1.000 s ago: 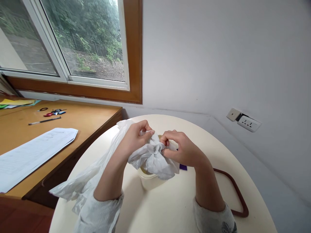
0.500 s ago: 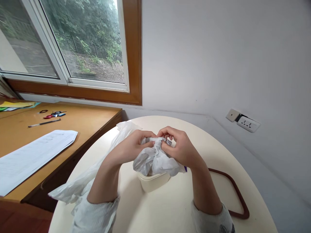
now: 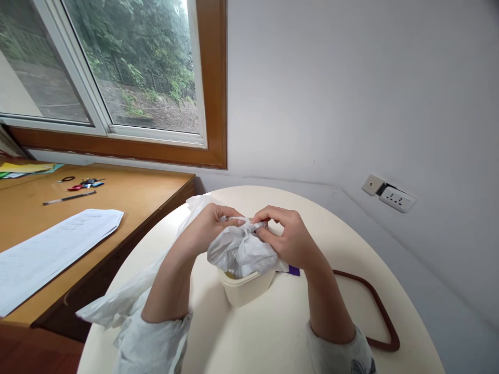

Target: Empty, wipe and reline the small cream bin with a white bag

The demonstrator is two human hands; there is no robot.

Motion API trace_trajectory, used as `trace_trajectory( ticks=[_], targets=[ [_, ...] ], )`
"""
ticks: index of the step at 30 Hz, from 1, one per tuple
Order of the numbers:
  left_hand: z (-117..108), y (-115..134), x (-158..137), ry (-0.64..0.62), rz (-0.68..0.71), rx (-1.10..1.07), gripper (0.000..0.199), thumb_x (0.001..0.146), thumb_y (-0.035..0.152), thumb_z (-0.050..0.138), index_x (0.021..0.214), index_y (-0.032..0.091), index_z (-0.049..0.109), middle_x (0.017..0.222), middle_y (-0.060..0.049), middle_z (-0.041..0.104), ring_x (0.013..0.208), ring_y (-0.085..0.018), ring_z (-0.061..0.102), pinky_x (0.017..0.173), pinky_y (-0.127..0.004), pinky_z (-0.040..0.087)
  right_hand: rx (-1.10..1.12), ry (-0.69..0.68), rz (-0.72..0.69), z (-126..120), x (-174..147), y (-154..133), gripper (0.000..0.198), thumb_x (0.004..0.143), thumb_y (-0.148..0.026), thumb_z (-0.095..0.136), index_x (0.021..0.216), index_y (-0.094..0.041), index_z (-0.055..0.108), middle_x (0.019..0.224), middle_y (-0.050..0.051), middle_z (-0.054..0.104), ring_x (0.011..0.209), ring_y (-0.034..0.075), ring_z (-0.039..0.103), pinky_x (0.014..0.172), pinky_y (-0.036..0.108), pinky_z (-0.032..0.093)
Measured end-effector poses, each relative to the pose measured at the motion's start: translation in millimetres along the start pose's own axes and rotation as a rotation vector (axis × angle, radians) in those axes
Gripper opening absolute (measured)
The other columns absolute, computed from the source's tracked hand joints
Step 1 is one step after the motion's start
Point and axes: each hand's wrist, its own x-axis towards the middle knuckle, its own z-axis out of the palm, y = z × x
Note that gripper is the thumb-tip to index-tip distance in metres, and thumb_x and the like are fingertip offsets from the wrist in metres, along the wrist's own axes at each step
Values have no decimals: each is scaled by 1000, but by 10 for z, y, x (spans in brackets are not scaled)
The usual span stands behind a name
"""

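A white plastic bag (image 3: 244, 252), its neck gathered and twisted into what looks like a knot, sits bunched over a cream plastic container (image 3: 249, 291). My left hand (image 3: 210, 228) pinches one end of the bag's neck between thumb and fingers. On the other side of the knot, my right hand (image 3: 286, 234) grips the opposite end with thumb and forefinger. The container's front wall and part of its rim show; its inside is mostly covered by the bag. Just right of the container, a small purple piece (image 3: 294, 270) lies on the table, partly behind my right hand.
Another sheer white plastic bag (image 3: 128, 291) lies along the left of the round cream table (image 3: 265, 343). A dark red frame-like loop (image 3: 376, 296) rests at the right. The wooden desk (image 3: 156, 187) at left holds papers (image 3: 58, 249), a pen (image 3: 69, 198) and keys (image 3: 88, 183).
Both hands still hold the bag's neck, and the left has shifted slightly left. The bunched bag has sagged left, uncovering more of the container's rim and the purple piece.
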Motion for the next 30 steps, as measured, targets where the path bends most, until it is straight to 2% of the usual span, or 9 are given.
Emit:
trace_trajectory(
  ticks=[5, 8, 11, 14, 19, 22, 26, 30],
  targets=[
    [-41, -37, -7, 44, 30, 10, 26, 71, 39, 63, 74, 14, 69, 66, -3, 65, 58, -15, 55, 53, -24, 43, 207, -62, 50, 24, 8, -9, 6, 77, -15, 50, 81, -19, 54, 82, 1, 56, 76, 12, 50, 73, 26, 41],
    [-42, -28, -12, 56, 26, -2, 25, 70, 36, 63, 75, 13, 69, 68, -4, 65, 59, -15, 55, 53, -24, 43, 262, -129, 82, 35, 11, -21, 9, 76, -16, 51, 83, -20, 48, 80, -1, 48, 69, 10, 43, 66, 23, 39],
    [-43, 8, -29, 73, 29, 35, 21, 69, 33, 63, 75, 13, 68, 69, -4, 64, 61, -15, 55, 54, -23, 42, 261, -134, 139, 43, 12, -26, 14, 73, -16, 52, 80, -22, 41, 71, -5, 40, 61, 9, 35, 57, 21, 33],
    [-52, 60, -67, 43, 37, 79, 16, 68, 29, 62, 73, 14, 68, 68, -3, 63, 60, -14, 53, 52, -22, 41, 175, -84, 122, 40, 16, -6, 16, 70, -18, 52, 76, -22, 38, 69, -5, 39, 60, 9, 34, 56, 21, 30],
    [-60, 132, -144, 10, 37, 183, 10, 68, 20, 53, 64, 16, 62, 63, 0, 58, 54, -11, 47, 49, -21, 39, -158, 126, -8, 76, 27, 66, 17, 63, -12, 50, 72, -21, 41, 71, -5, 47, 66, 11, 40, 77, 29, 30],
    [-56, 141, -161, 6, 44, 245, 10, 68, 20, 53, 60, 16, 56, 59, 2, 52, 53, -10, 44, 48, -20, 37, -267, 202, -35, 131, 37, 87, 18, 62, -9, 48, 75, -21, 43, 70, -6, 49, 64, 12, 43, 81, 32, 26],
    [-43, 121, -142, 29, 21, 230, 11, 71, 26, 54, 66, 17, 56, 61, 2, 53, 54, -11, 46, 47, -20, 37, -290, 178, -73, 163, 43, 66, 16, 66, -8, 46, 75, -21, 46, 70, -5, 53, 66, 13, 47, 78, 30, 28],
    [-1, 116, -115, 19, 59, 186, 20, 73, 32, 56, 86, 19, 62, 76, -2, 63, 63, -15, 54, 52, -22, 41, -255, 126, -83, 122, 35, 51, 15, 72, -8, 46, 77, -21, 51, 76, -2, 59, 73, 14, 50, 79, 30, 30]
  ],
)
